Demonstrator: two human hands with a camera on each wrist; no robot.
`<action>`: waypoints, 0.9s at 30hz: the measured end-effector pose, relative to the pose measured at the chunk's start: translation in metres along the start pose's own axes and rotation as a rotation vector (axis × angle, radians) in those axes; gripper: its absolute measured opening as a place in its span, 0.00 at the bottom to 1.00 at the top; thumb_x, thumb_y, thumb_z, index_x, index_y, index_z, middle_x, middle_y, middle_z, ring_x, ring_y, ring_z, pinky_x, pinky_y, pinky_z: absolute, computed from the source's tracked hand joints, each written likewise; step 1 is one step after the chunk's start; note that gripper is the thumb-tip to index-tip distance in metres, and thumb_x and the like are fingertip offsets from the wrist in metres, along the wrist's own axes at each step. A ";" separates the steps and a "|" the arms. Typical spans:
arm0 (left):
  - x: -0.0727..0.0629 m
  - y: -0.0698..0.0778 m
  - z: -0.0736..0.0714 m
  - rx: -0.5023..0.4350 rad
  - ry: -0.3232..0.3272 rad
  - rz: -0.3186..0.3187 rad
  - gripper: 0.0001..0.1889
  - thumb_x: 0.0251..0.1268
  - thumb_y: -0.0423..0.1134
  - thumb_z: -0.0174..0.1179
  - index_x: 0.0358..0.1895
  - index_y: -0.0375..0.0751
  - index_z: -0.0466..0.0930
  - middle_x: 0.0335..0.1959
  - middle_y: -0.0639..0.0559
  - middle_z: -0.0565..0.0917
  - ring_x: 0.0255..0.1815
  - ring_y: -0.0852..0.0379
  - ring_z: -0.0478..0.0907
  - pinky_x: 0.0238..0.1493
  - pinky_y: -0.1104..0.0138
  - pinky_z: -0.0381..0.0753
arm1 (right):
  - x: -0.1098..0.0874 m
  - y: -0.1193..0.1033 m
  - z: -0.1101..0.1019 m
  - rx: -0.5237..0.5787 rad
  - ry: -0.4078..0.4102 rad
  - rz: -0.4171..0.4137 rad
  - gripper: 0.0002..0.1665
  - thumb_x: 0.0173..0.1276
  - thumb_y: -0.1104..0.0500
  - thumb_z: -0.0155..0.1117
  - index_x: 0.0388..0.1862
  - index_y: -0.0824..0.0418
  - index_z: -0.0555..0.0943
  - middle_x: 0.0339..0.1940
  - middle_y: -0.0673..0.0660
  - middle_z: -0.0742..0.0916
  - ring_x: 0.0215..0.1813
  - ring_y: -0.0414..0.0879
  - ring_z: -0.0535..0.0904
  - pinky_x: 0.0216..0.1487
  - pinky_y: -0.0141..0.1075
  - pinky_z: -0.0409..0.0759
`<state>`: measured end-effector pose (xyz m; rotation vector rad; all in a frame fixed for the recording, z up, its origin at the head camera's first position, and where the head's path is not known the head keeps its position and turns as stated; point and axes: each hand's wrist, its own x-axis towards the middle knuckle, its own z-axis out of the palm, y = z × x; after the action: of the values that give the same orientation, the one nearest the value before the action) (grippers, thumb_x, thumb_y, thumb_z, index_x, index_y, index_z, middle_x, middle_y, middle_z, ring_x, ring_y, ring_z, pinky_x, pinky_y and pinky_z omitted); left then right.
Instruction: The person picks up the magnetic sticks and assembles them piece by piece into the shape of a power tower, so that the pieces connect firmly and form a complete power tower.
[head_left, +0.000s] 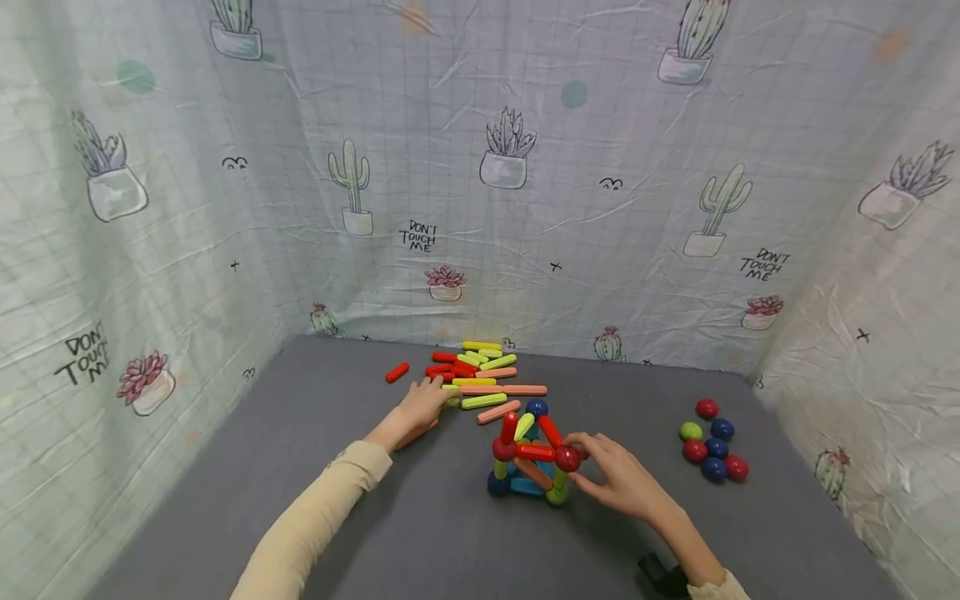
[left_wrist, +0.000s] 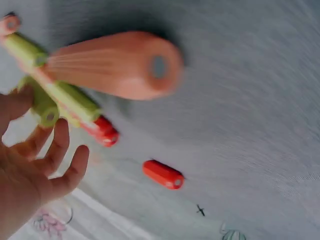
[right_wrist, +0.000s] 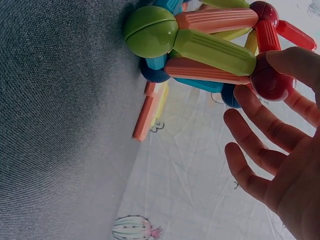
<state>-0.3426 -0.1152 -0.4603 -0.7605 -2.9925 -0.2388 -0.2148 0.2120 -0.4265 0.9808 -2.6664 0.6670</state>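
Observation:
My left hand (head_left: 418, 406) is at the near left side of a pile of magnetic rods. In the left wrist view its thumb and fingers pinch a short yellow-green rod (left_wrist: 46, 105). A salmon rod (left_wrist: 117, 65) looms large near that camera; in the head view it shows just below the hand. With thumb and fingers, my right hand (head_left: 618, 477) holds a red ball (head_left: 567, 458) at the upper right corner of a frame built of rods and balls. That frame stands on the table, with a green ball (right_wrist: 151, 32) and blue rods (head_left: 528, 487) at its base.
Red, yellow, green and salmon rods (head_left: 483, 402) lie in the pile at the back. One red rod (head_left: 397, 372) lies apart on its left. Several loose balls (head_left: 715, 469) sit at the right. A black object (head_left: 663, 575) is by the right wrist. Patterned cloth (head_left: 465, 208) surrounds the grey table.

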 end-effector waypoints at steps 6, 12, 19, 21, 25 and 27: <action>0.005 0.034 -0.018 -0.480 0.192 0.211 0.12 0.64 0.32 0.49 0.50 0.40 0.68 0.44 0.45 0.79 0.31 0.50 0.71 0.31 0.65 0.70 | -0.002 0.000 0.002 0.000 -0.017 0.017 0.25 0.52 0.57 0.67 0.50 0.53 0.71 0.37 0.44 0.79 0.36 0.35 0.73 0.36 0.33 0.76; 0.016 0.088 -0.039 -0.844 0.144 0.284 0.14 0.62 0.39 0.53 0.51 0.43 0.71 0.42 0.45 0.79 0.43 0.51 0.77 0.41 0.66 0.76 | -0.004 -0.001 0.004 0.015 -0.024 0.024 0.25 0.53 0.56 0.67 0.50 0.52 0.71 0.38 0.44 0.79 0.37 0.35 0.74 0.36 0.34 0.76; 0.030 0.109 -0.041 -0.836 0.036 0.216 0.13 0.63 0.38 0.52 0.49 0.39 0.74 0.45 0.43 0.78 0.44 0.52 0.76 0.41 0.69 0.75 | -0.001 -0.001 0.003 0.022 -0.024 0.018 0.24 0.54 0.56 0.66 0.50 0.52 0.71 0.38 0.44 0.79 0.37 0.38 0.76 0.36 0.34 0.76; 0.033 0.108 -0.038 -0.841 0.002 0.182 0.13 0.64 0.38 0.52 0.50 0.39 0.73 0.47 0.43 0.77 0.45 0.51 0.76 0.43 0.67 0.75 | -0.001 -0.002 0.003 0.024 -0.025 0.015 0.24 0.54 0.56 0.66 0.50 0.52 0.71 0.38 0.44 0.80 0.37 0.39 0.76 0.36 0.33 0.76; 0.037 0.104 -0.038 -0.869 -0.028 0.188 0.15 0.64 0.39 0.51 0.51 0.38 0.73 0.49 0.41 0.77 0.47 0.49 0.76 0.46 0.64 0.75 | 0.000 -0.002 0.001 0.018 -0.021 0.017 0.24 0.54 0.56 0.66 0.50 0.52 0.71 0.38 0.44 0.79 0.37 0.37 0.75 0.36 0.33 0.76; 0.036 0.104 -0.043 -0.875 -0.033 0.226 0.15 0.64 0.38 0.52 0.52 0.37 0.72 0.49 0.40 0.77 0.48 0.48 0.76 0.47 0.64 0.75 | 0.001 -0.002 0.000 0.012 -0.017 0.020 0.24 0.54 0.56 0.66 0.50 0.51 0.71 0.38 0.44 0.79 0.37 0.37 0.75 0.36 0.34 0.76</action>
<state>-0.3241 -0.0151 -0.4008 -1.1245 -2.7031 -1.5725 -0.2141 0.2103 -0.4257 0.9687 -2.6927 0.6823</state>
